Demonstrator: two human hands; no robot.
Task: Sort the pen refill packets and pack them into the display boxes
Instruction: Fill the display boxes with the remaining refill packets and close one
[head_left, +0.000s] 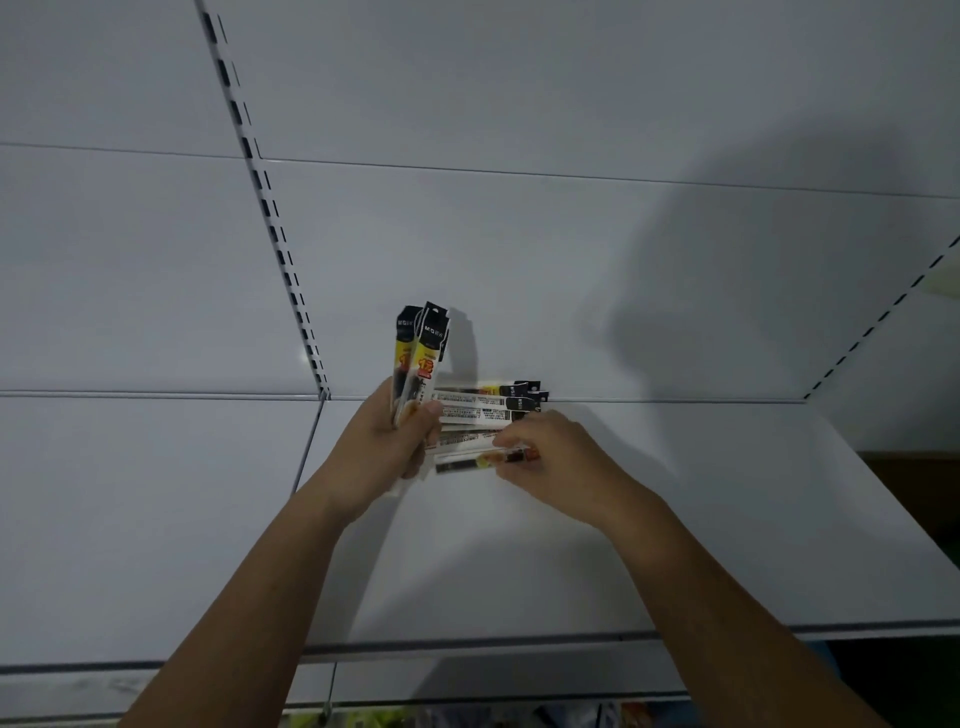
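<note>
**Head view: refill packets fanned between both hands**

Gripping two upright packets (423, 353) with the left hand (382, 441), fingers curled round their lower ends, thumb across the front, black header tabs pointing up and away from the wrist. Pinching the lowest packet (467, 462) with the right hand (556, 457), fingertips closed on its yellow-and-black end, just right of the left hand's knuckles. Between the two hands, and reaching a little beyond the right hand's fingers: sideways packets (485, 402) in a loose fan, white printed backs up, black tabs toward the right. Cannot tell whether resting on the shelf or caught under the left hand. Under both forearms: white shelf (701, 519), its front edge crossing below the elbows. Behind the hands: pale back panel (519, 104), with a slotted rail (270, 208) running up and away from just left of the left hand. Beneath the shelf edge, near the elbows: blurred coloured packaging (631, 714), too unclear to name.
</note>
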